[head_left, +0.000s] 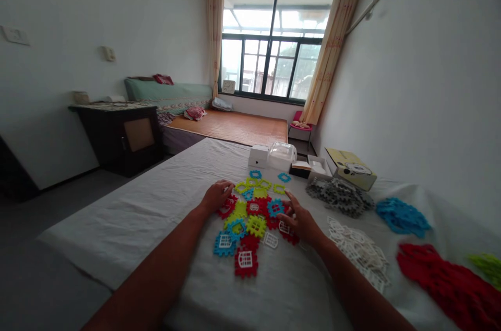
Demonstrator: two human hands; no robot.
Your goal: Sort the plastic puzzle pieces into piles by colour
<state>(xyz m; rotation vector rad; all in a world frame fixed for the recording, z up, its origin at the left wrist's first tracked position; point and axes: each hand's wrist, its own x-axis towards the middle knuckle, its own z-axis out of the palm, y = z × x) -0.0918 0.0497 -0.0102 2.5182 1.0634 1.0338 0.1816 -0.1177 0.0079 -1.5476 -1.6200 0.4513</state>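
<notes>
My left hand rests at the left edge of a spread of plastic building tiles, close to a red tile; its fingers look stretched out, partly blurred. On the other side, my right hand has its fingers apart, index finger forward and thumb near a blue window tile. Beneath that hand lies a red tile with a white lattice. Between the hands are a green tile and several others. Nearest me lie a red tile with a white window insert and a blue tile.
Right of my hand lie piles of white window inserts, grey pieces, blue tiles and red tiles. A yellow box, a white box and a clear plastic container stand at the far edge of the sheet-covered surface.
</notes>
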